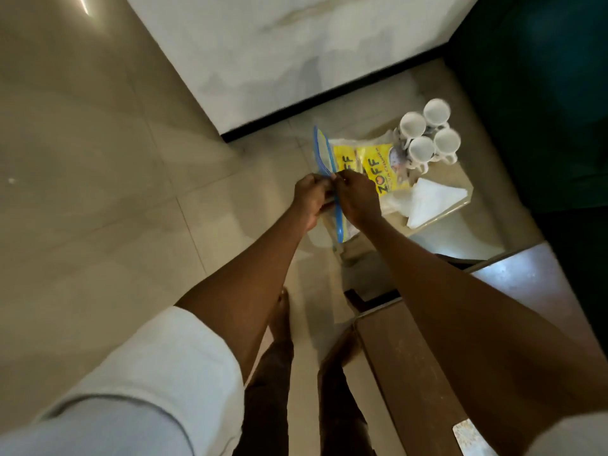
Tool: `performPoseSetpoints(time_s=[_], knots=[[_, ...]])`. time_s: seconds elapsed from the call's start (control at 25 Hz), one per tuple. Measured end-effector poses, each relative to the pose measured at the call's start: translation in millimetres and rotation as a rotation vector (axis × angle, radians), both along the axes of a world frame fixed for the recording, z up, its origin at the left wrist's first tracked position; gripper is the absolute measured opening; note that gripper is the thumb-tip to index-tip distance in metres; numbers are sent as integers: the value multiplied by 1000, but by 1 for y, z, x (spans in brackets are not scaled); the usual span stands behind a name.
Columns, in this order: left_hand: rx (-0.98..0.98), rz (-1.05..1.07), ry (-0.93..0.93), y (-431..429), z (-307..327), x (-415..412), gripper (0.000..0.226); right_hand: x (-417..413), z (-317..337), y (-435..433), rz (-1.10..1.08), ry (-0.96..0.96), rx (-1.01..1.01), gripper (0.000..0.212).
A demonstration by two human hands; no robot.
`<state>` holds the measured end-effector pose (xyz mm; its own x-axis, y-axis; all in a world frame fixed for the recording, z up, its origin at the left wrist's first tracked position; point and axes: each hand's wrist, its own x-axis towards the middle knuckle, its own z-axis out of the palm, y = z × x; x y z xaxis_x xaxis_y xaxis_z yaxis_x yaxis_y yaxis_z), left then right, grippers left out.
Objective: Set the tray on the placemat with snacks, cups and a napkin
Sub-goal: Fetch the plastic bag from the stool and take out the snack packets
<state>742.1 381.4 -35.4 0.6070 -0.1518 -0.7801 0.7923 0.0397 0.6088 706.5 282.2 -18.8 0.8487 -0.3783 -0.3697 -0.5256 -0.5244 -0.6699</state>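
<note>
— What are the two hands doing?

— Both are pinched on the blue zip strip of a clear plastic zip bag (324, 153). The left hand (311, 199) grips the strip from the left, the right hand (357, 200) from the right, fingertips almost touching at the seal. Each is closed tight on the bag's edge.

— What is in the bag?

— A yellow snack packet (368, 166) with "ZOFF" in orange letters shows through the plastic.

— And where is the tray?

— A pale rectangular tray (460, 200) sits low, just beyond the hands, near a dark wall base. The bag lies partly over its left end.

— The cups?

— Four white ceramic cups (429, 136) with handles stand upright in a tight cluster at the tray's far corner, touching one another.

— A napkin?

— A folded white paper napkin (427, 200) rests on the tray's near right side, beside the packet.

— Anything else nearby?

— A brown wooden desk (408, 373) edges in at lower right, above the beige tiled floor (98, 192).
</note>
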Motion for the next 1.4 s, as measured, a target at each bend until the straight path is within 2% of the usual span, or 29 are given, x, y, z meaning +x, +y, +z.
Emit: performPoseSetpoints(time_s=[0.12,0.2,0.32,0.44,0.56,0.68,0.88,1.04,1.2,1.4], knots=[[-6,-59,-137,-17,59,8,13,9,53,-8,-76,-53,-85,27],[26,-106,-239,-36,122,7,24,9,110,-24,-98,-93,-96,27],[162,-355,-473,-65,229,-14,24,-17,202,-54,-160,-216,-111,27],[326,-604,-683,-92,317,-53,30,-70,283,-73,-264,-262,3,30],[255,-724,-751,-123,421,-95,34,-112,381,-105,-382,-339,110,31],[193,-800,-840,-157,511,-129,39,-155,471,-144,-463,-481,109,21],[75,-825,-1031,-211,634,-186,16,-234,598,-190,-601,-683,96,13],[-112,-834,-1186,-260,703,-278,32,-333,676,-226,-887,-799,-31,19],[-306,-907,-1185,-298,747,-377,35,-449,719,-242,-1046,-862,-127,19],[-351,-1018,-1208,-332,765,-499,37,-578,735,-260,-1194,-893,-202,16]])
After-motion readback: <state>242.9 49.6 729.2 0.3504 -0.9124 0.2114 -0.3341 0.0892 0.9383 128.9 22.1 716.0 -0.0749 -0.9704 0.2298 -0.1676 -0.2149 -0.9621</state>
